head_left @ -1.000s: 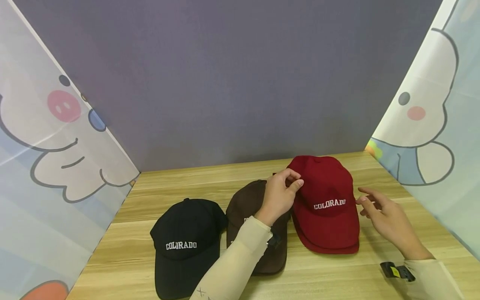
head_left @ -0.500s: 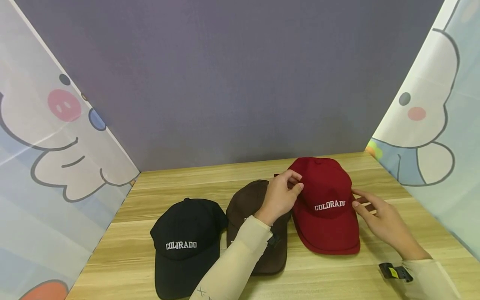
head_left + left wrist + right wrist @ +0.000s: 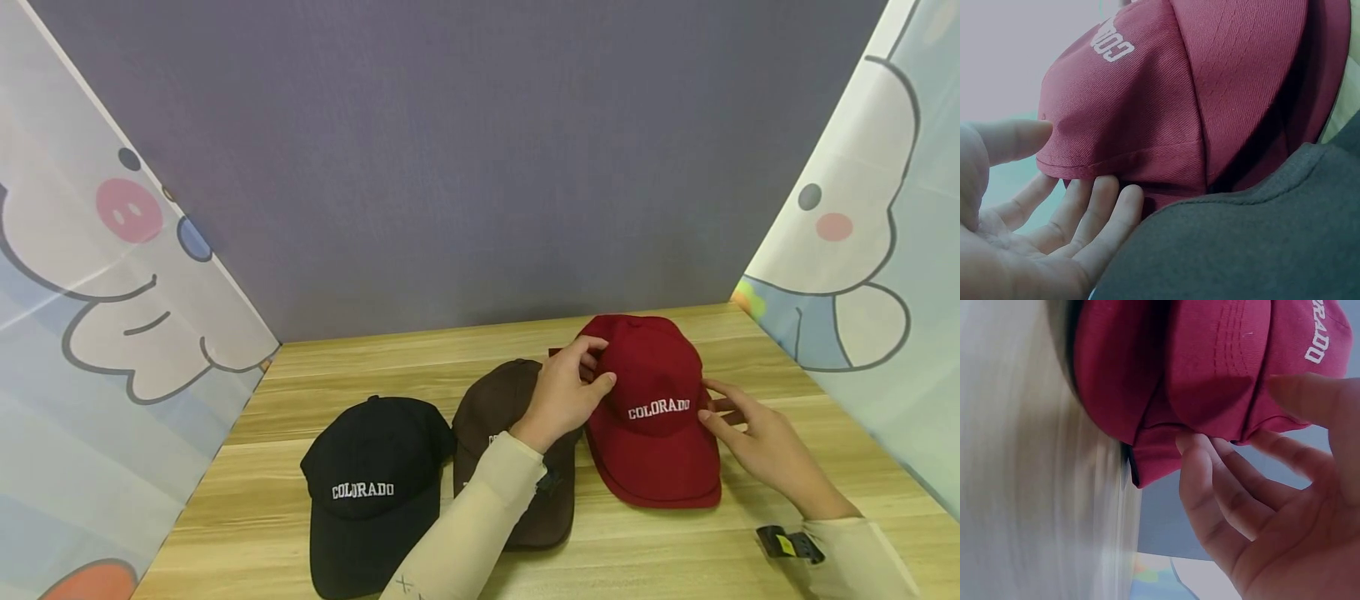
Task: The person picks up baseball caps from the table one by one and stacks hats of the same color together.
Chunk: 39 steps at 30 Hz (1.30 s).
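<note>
The red cap (image 3: pixel 652 417) sits at the right of the wooden desk (image 3: pixel 675 550), its white COLORADO lettering facing the camera. The left hand (image 3: pixel 561 393) is on its left side: the thumb presses the crown while the fingers curl under the lower edge (the left wrist view shows this plainly), so its grip is closed on the cap. The right hand (image 3: pixel 757 437) meets the cap's right side the same way, thumb on the outer fabric and fingertips (image 3: pixel 1194 447) tucked under the edge, pinching it. The cap rests on the desk between the two hands. Just to its left lies a brown cap (image 3: pixel 498 408), partly hidden under the left forearm and touching the red one. Further left is a black cap (image 3: pixel 371 483) with the same lettering
</note>
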Each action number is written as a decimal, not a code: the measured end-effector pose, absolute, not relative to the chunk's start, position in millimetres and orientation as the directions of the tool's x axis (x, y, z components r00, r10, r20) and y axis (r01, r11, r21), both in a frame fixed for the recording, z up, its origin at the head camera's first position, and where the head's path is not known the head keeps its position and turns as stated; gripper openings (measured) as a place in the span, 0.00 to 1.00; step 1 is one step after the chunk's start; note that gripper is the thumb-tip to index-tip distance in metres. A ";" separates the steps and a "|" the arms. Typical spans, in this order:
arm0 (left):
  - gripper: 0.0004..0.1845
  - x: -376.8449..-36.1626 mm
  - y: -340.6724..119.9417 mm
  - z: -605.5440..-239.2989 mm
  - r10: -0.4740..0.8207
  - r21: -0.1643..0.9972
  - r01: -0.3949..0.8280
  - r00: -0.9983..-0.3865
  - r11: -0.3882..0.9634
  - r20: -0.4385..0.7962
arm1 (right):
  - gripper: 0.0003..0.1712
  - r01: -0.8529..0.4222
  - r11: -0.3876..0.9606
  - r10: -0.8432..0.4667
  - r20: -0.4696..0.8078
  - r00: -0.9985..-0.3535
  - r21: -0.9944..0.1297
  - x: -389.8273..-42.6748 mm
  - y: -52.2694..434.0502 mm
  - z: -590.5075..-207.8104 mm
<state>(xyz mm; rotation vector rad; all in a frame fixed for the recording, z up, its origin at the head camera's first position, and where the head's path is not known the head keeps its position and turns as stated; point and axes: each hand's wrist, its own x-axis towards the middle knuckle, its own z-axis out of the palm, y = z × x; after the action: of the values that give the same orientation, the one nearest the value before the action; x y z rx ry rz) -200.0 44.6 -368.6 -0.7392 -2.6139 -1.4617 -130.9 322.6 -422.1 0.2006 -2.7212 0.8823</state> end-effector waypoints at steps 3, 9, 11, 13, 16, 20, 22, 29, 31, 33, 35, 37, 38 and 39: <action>0.23 -199.0 44.6 -368.1 0.394 0.780 0.449 -0.874 0.436 0.283 | 0.31 -0.222 0.797 -0.052 0.302 -0.952 -0.562 -131.7 322.4 -422.1; 0.25 -198.6 44.3 -366.3 0.408 0.772 0.464 -0.866 0.434 0.290 | 0.35 -0.213 0.781 -0.040 0.294 -0.955 -0.587 -131.8 323.2 -420.3; 0.27 -198.9 44.3 -366.7 0.414 0.764 0.469 -0.863 0.444 0.290 | 0.35 -0.203 0.782 -0.032 0.286 -0.958 -0.589 -131.1 323.3 -419.5; 0.30 -199.0 44.4 -367.5 0.427 0.750 0.481 -0.856 0.454 0.290 | 0.35 -0.195 0.786 -0.030 0.279 -0.960 -0.586 -130.6 323.2 -419.1; 0.34 -198.7 44.8 -369.0 0.454 0.717 0.506 -0.842 0.480 0.291 | 0.36 -0.185 0.790 -0.031 0.264 -0.964 -0.584 -130.4 323.1 -419.3; 0.37 -197.1 46.9 -371.2 0.490 0.676 0.514 -0.835 0.528 0.252 | 0.36 -0.171 0.799 -0.042 0.231 -0.972 -0.577 -130.6 323.0 -420.4; 0.37 -196.1 48.3 -372.2 0.499 0.661 0.506 -0.837 0.554 0.224 | 0.37 -0.157 0.801 -0.046 0.203 -0.978 -0.578 -130.2 322.9 -420.7; 0.36 -193.7 50.7 -371.1 0.507 0.632 0.485 -0.846 0.605 0.165 | 0.37 -0.121 0.805 -0.048 0.140 -0.989 -0.581 -130.1 322.7 -421.1; 0.36 -193.4 50.9 -370.5 0.508 0.623 0.481 -0.848 0.617 0.152 | 0.37 -0.115 0.804 -0.048 0.131 -0.990 -0.583 -130.1 322.5 -421.2; 0.36 -193.0 51.4 -370.4 0.511 0.615 0.479 -0.848 0.627 0.139 | 0.37 -0.113 0.802 -0.048 0.125 -0.991 -0.587 -130.1 322.3 -421.5; 0.36 -192.4 51.8 -370.5 0.514 0.610 0.473 -0.849 0.636 0.123 | 0.37 -0.112 0.798 -0.050 0.121 -0.991 -0.592 -130.1 322.2 -421.9; 0.37 -191.9 52.6 -370.9 0.515 0.603 0.469 -0.850 0.645 0.109 | 0.38 -0.112 0.796 -0.052 0.118 -0.992 -0.595 -130.2 322.6 -422.6; 0.37 -191.8 52.9 -371.1 0.517 0.599 0.469 -0.850 0.649 0.106 | 0.38 -0.112 0.797 -0.052 0.117 -0.992 -0.594 -130.4 322.8 -423.0; 0.38 -191.5 53.2 -371.3 0.517 0.598 0.468 -0.850 0.651 0.103 | 0.39 -0.111 0.799 -0.052 0.116 -0.992 -0.591 -130.6 323.0 -423.3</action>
<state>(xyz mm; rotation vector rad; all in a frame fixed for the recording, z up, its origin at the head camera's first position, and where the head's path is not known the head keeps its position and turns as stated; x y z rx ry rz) -191.5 53.2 -371.3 -0.8733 -2.9230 -1.0244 -130.6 323.0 -423.3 0.1308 -2.8899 0.9576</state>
